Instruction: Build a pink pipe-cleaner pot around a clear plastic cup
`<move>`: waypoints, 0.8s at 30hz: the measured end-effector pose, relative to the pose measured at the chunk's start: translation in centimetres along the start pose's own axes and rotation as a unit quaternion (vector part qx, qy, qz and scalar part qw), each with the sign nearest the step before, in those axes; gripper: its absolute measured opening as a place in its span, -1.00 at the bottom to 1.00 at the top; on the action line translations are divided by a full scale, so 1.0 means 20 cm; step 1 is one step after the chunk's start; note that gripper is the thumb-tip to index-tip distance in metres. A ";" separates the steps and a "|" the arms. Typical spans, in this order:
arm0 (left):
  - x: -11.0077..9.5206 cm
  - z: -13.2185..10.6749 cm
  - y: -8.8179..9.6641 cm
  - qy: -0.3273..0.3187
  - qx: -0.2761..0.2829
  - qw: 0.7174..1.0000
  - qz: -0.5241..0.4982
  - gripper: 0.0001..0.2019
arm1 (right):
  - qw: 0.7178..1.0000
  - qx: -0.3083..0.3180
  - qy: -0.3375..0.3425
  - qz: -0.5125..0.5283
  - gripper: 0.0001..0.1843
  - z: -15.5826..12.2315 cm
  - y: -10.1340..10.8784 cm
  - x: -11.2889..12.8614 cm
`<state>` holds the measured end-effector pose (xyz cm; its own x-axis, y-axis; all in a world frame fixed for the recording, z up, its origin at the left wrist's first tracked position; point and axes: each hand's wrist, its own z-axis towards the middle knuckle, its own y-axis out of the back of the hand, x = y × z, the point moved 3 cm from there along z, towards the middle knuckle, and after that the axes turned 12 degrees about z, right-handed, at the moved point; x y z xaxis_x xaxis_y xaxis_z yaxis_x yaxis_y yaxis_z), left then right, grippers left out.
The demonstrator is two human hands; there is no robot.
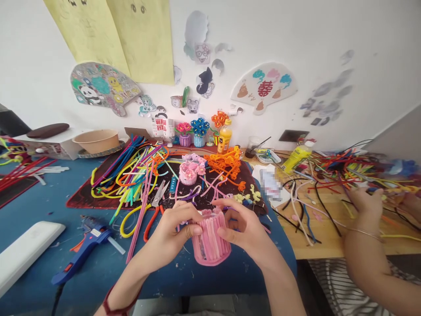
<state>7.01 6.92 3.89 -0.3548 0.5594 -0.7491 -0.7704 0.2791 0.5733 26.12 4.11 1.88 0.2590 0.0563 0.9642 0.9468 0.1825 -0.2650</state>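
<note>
Between my two hands is a small pink pot (pixel 213 243) covered with upright pipe cleaners, held above the front edge of the blue tabletop. My left hand (pixel 177 226) pinches its upper left rim with thumb and fingers. My right hand (pixel 245 228) grips it from the other side, thumb against the pipe-cleaner wall. A gap in the pink covering shows at the pot's lower left. Beyond my hands, a finished-looking pink pot with flowers (pixel 188 173) stands on the dark mat (pixel 79 197). The inside of the held pot is mostly hidden.
Left lie a blue glue gun (pixel 87 245) and a white case (pixel 29 254). Orange-handled scissors (pixel 159 197) and loose pipe cleaners (pixel 131 171) cover the mat. Flower pots (pixel 199 136) and a yellow bottle (pixel 225 138) stand by the wall. A co-worker's arm (pixel 365 245) reaches over the wooden table at right.
</note>
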 end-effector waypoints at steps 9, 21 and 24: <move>0.07 0.03 -0.02 0.052 0.018 0.996 -0.065 -0.62 | 0.999 0.037 0.020 0.020 -0.71 0.06 -0.01 -0.03; 0.05 0.04 -0.03 0.127 0.012 0.990 -0.067 -0.76 | 0.998 0.061 -0.015 0.031 -0.75 0.14 -0.02 -0.07; 0.06 0.05 -0.05 0.142 0.001 0.987 -0.077 -0.75 | 0.998 0.060 -0.023 0.025 -0.72 0.14 -0.02 -0.07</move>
<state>7.85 8.08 2.82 -0.3677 0.2684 -0.8904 -0.8256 0.3465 0.4454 24.86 6.68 0.55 0.2947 0.1126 0.9489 0.9021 0.2950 -0.3151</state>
